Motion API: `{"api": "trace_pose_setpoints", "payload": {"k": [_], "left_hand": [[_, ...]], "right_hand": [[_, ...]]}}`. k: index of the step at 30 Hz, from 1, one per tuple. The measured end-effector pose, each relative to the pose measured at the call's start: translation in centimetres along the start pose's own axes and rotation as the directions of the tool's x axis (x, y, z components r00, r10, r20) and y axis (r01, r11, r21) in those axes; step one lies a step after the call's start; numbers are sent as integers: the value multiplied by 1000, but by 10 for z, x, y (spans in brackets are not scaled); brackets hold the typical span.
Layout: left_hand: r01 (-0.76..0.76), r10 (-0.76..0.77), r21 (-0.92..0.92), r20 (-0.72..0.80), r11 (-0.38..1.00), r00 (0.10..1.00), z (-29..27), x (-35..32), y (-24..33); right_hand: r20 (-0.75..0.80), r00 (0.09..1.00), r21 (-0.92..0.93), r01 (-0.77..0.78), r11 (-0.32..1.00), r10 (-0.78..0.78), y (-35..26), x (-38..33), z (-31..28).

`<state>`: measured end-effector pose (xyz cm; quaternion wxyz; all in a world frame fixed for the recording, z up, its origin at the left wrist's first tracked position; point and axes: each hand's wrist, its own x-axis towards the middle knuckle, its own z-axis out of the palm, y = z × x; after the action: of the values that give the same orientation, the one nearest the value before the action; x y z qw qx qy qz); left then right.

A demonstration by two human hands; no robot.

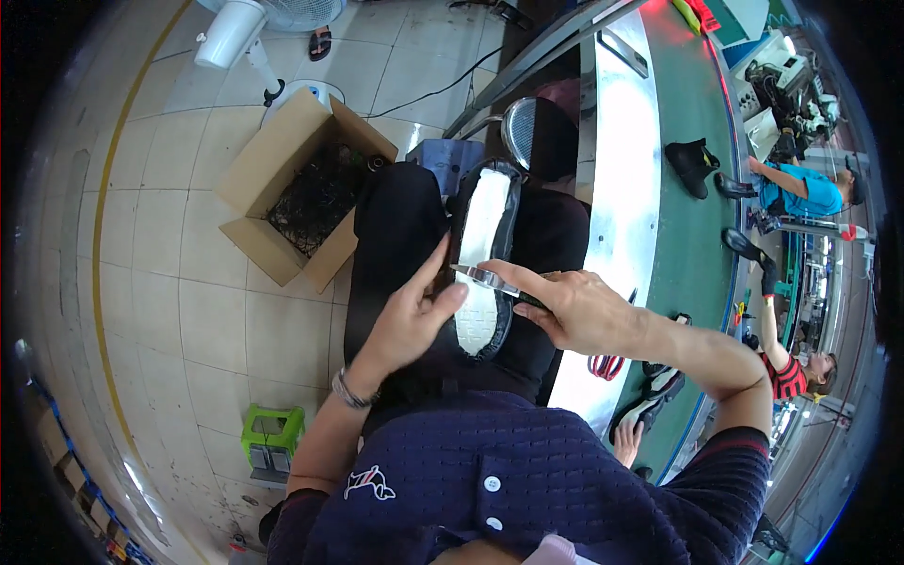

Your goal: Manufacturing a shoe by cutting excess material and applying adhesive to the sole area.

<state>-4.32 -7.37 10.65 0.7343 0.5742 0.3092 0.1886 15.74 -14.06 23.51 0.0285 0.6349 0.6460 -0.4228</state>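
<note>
Steadying the shoe [482, 247] sole-up on your lap, your left hand [414, 315] gripped its near edge. Your right hand [576, 309] pinched a metal blade [482, 276], laid crosswise over the sole; the shoe's long axis ran away from both hands.

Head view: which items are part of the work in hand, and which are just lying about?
In hand:
- black shoe with white sole, sole up on the lap
- silver metal blade tool, pinched in the right hand
- left hand, steadying the shoe

Lying about:
- open cardboard box of dark scraps
- green plastic stool
- white pedestal fan
- black shoe on green conveyor belt
</note>
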Motion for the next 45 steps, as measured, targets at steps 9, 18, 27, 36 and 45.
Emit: {"api": "trace_pose_setpoints", "payload": {"k": [9, 18, 27, 36, 45], "left_hand": [[383, -178, -798, 340, 466, 924, 11, 48, -15], [367, -198, -635, 324, 680, 925, 5, 51, -13], [362, -193, -612, 326, 703, 925, -5, 50, -1], [373, -180, -591, 359, 715, 916, -8, 56, -1], [484, -238, -547, 460, 683, 855, -14, 56, -1]], "right_hand": [[-179, 983, -14, 44, 999, -46, 13, -6, 25], [-297, 914, -194, 227, 954, -277, -15, 16, -61], [-267, 953, -394, 31, 919, -147, 14, 38, -49], [-362, 913, -294, 79, 952, -188, 14, 27, -31], [-249, 952, -325, 88, 941, -176, 14, 25, -15]]}}
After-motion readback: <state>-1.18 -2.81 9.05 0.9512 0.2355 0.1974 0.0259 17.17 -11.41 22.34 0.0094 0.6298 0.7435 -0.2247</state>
